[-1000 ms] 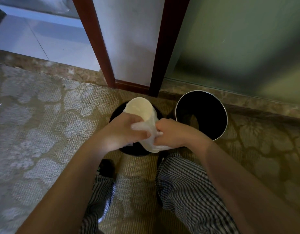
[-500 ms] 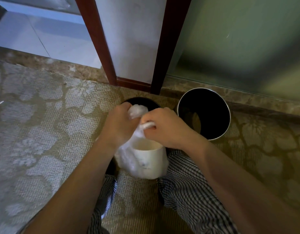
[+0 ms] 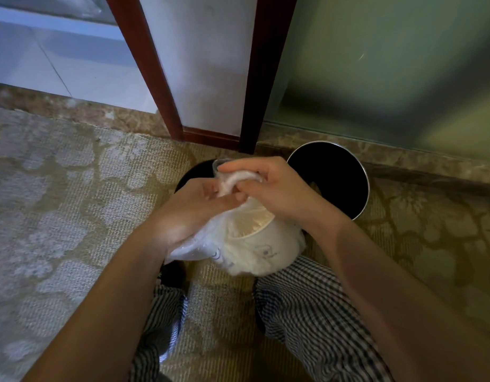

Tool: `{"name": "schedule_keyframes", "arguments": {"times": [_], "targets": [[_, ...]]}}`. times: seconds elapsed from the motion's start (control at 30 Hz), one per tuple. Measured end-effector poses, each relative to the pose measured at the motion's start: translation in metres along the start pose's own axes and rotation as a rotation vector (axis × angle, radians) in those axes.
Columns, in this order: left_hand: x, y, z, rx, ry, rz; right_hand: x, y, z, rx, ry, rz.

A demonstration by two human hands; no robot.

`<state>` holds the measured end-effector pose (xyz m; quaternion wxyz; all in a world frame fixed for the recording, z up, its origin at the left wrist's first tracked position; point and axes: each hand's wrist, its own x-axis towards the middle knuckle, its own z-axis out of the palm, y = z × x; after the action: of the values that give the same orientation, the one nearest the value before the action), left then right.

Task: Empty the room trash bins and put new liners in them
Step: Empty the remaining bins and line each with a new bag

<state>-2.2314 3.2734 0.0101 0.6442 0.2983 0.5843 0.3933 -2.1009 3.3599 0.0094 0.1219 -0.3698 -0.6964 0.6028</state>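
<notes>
A clear plastic trash bag (image 3: pixel 199 248) holds a white paper cup (image 3: pixel 261 248) and hangs between my hands above the near black bin (image 3: pixel 195 172), which is mostly hidden behind them. My right hand (image 3: pixel 277 188) pinches the twisted neck of the bag from above. My left hand (image 3: pixel 191 208) lies against the neck from the left, fingers curled toward it. To the right stands a second black bin (image 3: pixel 334 175) with a silver rim, unlined and dark inside.
Both bins stand on patterned carpet (image 3: pixel 59 216) by a marble threshold. A dark red door frame (image 3: pixel 153 78) and a white panel rise behind them, with white tile beyond on the left. My checkered trouser legs (image 3: pixel 307 312) are below the bag.
The bag turned so the cup now hangs low with its mouth up. My hands moved up to the bag's neck and twisted it.
</notes>
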Motion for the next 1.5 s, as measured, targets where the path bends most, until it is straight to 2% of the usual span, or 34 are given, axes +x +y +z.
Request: {"name": "schedule_keyframes", "arguments": {"times": [0.13, 0.27, 0.4, 0.5, 0.6, 0.7, 0.8, 0.9, 1.07, 1.23, 1.43, 1.5], "targets": [[0.003, 0.000, 0.004, 0.105, 0.072, 0.024, -0.001, 0.005, 0.000, -0.036, 0.021, 0.000], [0.011, -0.005, 0.007, 0.157, 0.200, 0.056, 0.003, 0.009, 0.004, -0.143, 0.179, 0.014], [0.010, -0.005, 0.009, 0.073, 0.154, 0.100, 0.004, 0.011, 0.006, -0.216, 0.154, 0.130], [0.011, -0.005, 0.013, 0.075, 0.261, 0.104, 0.004, 0.005, 0.007, -0.072, 0.235, 0.095], [0.018, -0.011, 0.011, 0.290, 0.493, 0.207, 0.005, 0.001, 0.009, 0.166, 0.225, 0.156], [0.023, -0.015, 0.008, 0.388, 0.586, 0.310, 0.006, 0.001, 0.011, 0.439, 0.204, 0.226], [0.025, -0.012, 0.009, 0.355, 0.537, 0.313, 0.007, 0.002, 0.010, 0.645, 0.188, 0.239], [0.023, -0.004, 0.009, 0.184, 0.476, 0.275, 0.007, 0.002, 0.008, 0.682, 0.181, 0.228], [0.016, 0.000, 0.008, -0.177, 0.329, 0.153, 0.009, 0.001, 0.006, 0.455, 0.169, 0.234], [0.014, -0.004, 0.003, -0.286, 0.320, 0.050, 0.008, 0.003, 0.008, 0.105, 0.228, 0.157], [0.008, -0.004, 0.001, -0.403, 0.012, -0.011, 0.005, 0.002, 0.005, 0.076, 0.186, 0.151], [0.008, -0.006, -0.001, -0.439, -0.031, -0.049, 0.005, 0.002, 0.008, 0.066, 0.167, 0.134]]}}
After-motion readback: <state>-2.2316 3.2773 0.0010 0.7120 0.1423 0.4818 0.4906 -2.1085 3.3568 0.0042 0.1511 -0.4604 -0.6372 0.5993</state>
